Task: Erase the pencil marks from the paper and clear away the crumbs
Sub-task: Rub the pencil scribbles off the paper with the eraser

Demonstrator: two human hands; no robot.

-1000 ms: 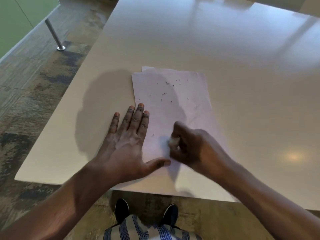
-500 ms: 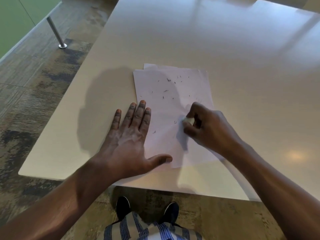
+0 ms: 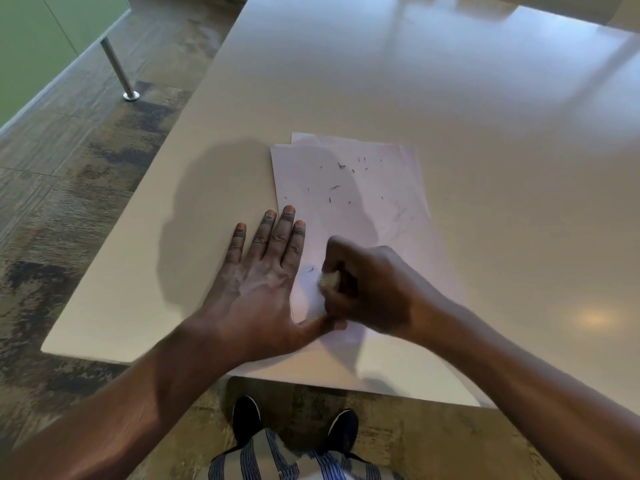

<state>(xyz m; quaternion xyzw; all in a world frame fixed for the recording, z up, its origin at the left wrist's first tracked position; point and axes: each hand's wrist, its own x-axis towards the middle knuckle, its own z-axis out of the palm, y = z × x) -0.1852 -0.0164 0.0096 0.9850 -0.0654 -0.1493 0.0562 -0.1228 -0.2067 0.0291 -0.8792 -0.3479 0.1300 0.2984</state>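
Note:
A white sheet of paper (image 3: 349,188) lies on the beige table (image 3: 450,98) near its front edge, with a second sheet peeking out beneath it. Several dark eraser crumbs (image 3: 341,166) are scattered over its upper half. My left hand (image 3: 256,282) lies flat with fingers spread, pressing the paper's left edge. My right hand (image 3: 367,289) pinches a small pale eraser (image 3: 327,279) against the lower part of the sheet, close to my left thumb. One crumb (image 3: 311,269) sits just left of the eraser.
The table's left and front edges run close to my arms. Patterned floor (image 3: 69,188) and a metal post (image 3: 119,71) lie to the left. My shoes (image 3: 246,419) show below the front edge.
My right hand with the eraser has swept back down and left on the paper, from mid-sheet toward my left thumb. My left hand has stayed flat in place.

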